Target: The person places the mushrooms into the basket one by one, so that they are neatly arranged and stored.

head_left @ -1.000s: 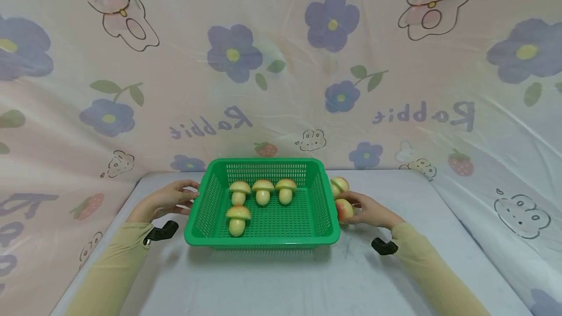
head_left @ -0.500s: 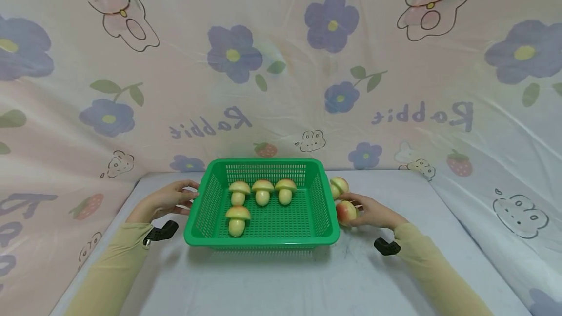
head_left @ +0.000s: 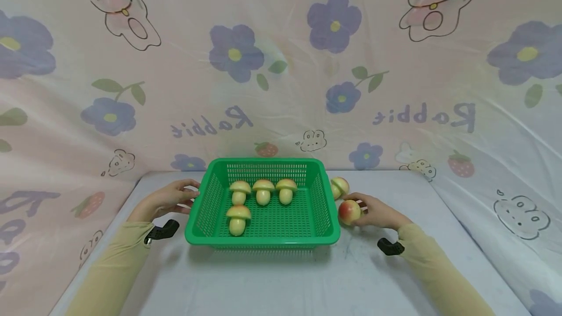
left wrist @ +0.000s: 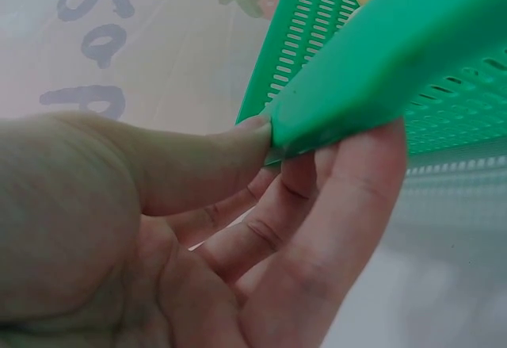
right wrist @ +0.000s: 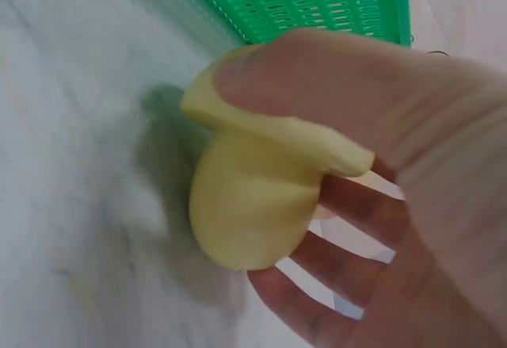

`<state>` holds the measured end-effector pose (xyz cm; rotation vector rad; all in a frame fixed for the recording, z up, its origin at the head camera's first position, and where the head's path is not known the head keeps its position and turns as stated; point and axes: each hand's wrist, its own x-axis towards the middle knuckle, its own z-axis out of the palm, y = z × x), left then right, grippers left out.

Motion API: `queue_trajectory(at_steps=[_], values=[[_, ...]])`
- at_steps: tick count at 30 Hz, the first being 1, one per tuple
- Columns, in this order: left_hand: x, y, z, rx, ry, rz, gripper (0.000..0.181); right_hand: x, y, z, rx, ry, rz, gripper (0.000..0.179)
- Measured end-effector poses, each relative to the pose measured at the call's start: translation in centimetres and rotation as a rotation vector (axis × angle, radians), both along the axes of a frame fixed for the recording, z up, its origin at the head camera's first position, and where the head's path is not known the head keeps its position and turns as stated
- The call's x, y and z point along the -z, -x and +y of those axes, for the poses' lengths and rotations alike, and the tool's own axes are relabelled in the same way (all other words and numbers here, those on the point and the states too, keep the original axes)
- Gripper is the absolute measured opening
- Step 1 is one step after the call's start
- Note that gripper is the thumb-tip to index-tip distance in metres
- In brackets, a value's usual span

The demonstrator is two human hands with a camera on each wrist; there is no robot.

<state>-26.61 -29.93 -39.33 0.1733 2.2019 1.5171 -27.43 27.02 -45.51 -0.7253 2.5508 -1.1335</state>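
A green plastic basket [head_left: 263, 241] stands mid-table in the head view, with several toy mushrooms [head_left: 263, 192] inside, all pale-stemmed with yellowish caps. At the basket's left side, my left hand [head_left: 169, 198] pinches the rim [left wrist: 356, 86], thumb on the outer edge and fingers beneath. Just right of the basket, my right hand [head_left: 373, 211] grips another toy mushroom [head_left: 349, 212], its reddish-yellow cap turned toward the basket. The right wrist view shows the thumb across the cap and the pale, rounded stem [right wrist: 249, 201] below it.
One more toy mushroom [head_left: 340, 187] lies outside the basket's right wall, behind the held one. The table [head_left: 263, 282] has a whitish cover. A patterned cloth [head_left: 281, 77] hangs behind it. Black wrist-camera mounts [head_left: 162, 230] stick out from both sleeves.
My right hand has drawn slightly to the right with the mushroom it grips, turning the reddish cap more into view and moving it away from the basket wall. The left hand stays on the rim.
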Motion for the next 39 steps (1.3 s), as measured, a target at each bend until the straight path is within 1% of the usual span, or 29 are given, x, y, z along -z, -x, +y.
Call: queue_trajectory(at_steps=[8, 12, 16, 20, 27, 34, 36, 39], values=[[-0.2, -0.1, 0.1, -0.01, 0.015, -0.003, 0.04, 0.1, -0.5, 0.2, 0.065, -0.003, 0.018, 0.062], [-0.2, -0.1, 0.2, -0.011, 0.016, -0.003, 0.041, -0.1, -0.6, 0.4, 0.077, 0.029, 0.046, 0.063], [-0.2, 0.0, 0.2, -0.01, 0.014, -0.001, 0.04, -0.7, -0.6, 0.8, 0.08, 0.077, 0.071, 0.065], [-0.2, 0.1, 0.1, -0.012, 0.015, -0.004, 0.04, -1.5, -0.7, 1.0, 0.094, 0.107, 0.076, 0.064], [-0.2, 0.1, 0.1, -0.021, 0.015, -0.011, 0.039, -2.6, -1.0, 1.3, 0.12, 0.08, 0.118, 0.064], [-0.1, 0.0, 0.1, -0.022, 0.023, -0.005, 0.04, -3.5, -1.2, 1.3, 0.151, 0.101, 0.104, 0.063], [-0.1, 0.0, 0.0, -0.025, 0.023, -0.006, 0.041, -3.7, -1.2, 1.1, 0.167, 0.126, 0.092, 0.062], [0.0, 0.1, 0.1, -0.027, 0.025, -0.006, 0.041, -4.0, -1.3, 0.7, 0.192, 0.188, 0.046, 0.059]])
